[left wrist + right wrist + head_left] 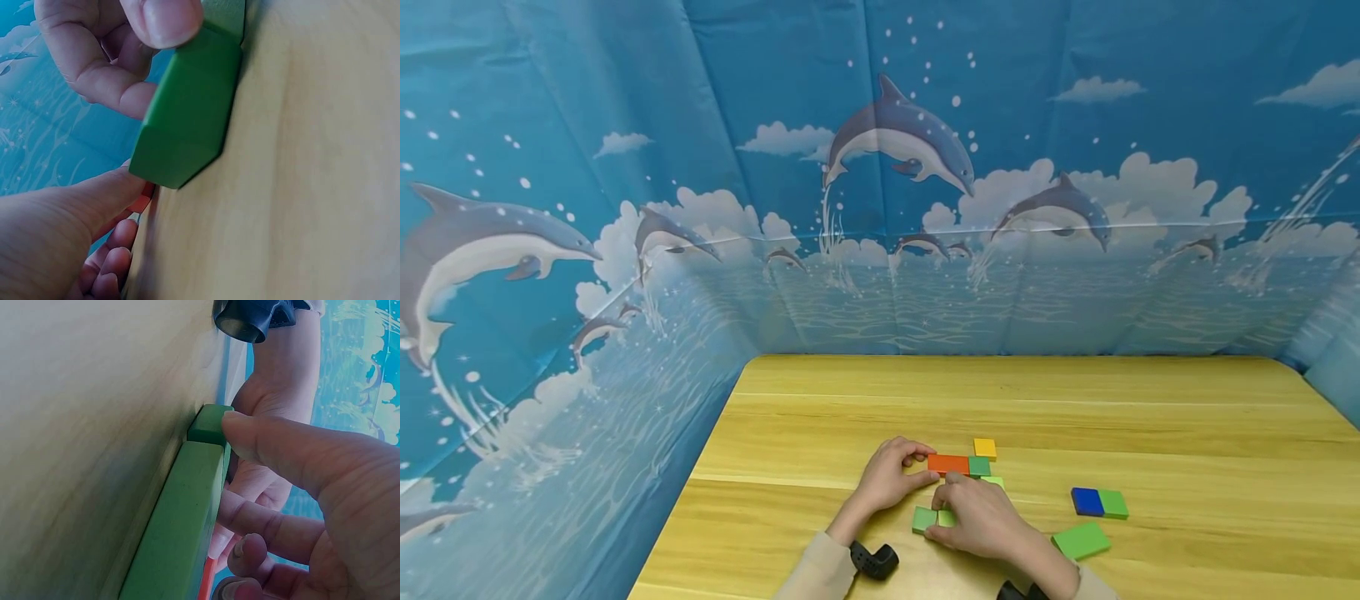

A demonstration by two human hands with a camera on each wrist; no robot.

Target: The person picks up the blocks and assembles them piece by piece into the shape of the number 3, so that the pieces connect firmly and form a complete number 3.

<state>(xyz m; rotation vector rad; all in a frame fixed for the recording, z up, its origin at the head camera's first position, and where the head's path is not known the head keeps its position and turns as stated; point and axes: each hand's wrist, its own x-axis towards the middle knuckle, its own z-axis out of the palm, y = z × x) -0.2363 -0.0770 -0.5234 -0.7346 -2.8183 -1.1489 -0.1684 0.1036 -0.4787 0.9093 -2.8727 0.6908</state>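
Observation:
The left hand point(891, 477) is at the left end of a flat red block point(948, 465), pinching it between the thumb on the near edge and fingertips on the far edge. A small dark green block point(980, 466) adjoins the red block's right end. Nearer the person, the right hand point(981, 515) pinches a green square block point(923, 520) with thumb and index finger. Right of that block lies a light green block point(946, 518), partly hidden under the right hand. In the right wrist view, the thumb rests on the green square block's point(209, 424) edge, with the light green block point(178, 519) end to end with it.
A yellow square block point(985, 449) lies behind the dark green one. Another light green piece point(993, 482) shows behind the right hand. To the right are a blue block point(1087, 502), a green block point(1113, 504) against it, and a larger green block point(1081, 541). A dolphin-print curtain point(887, 275) borders the wooden table point(775, 417).

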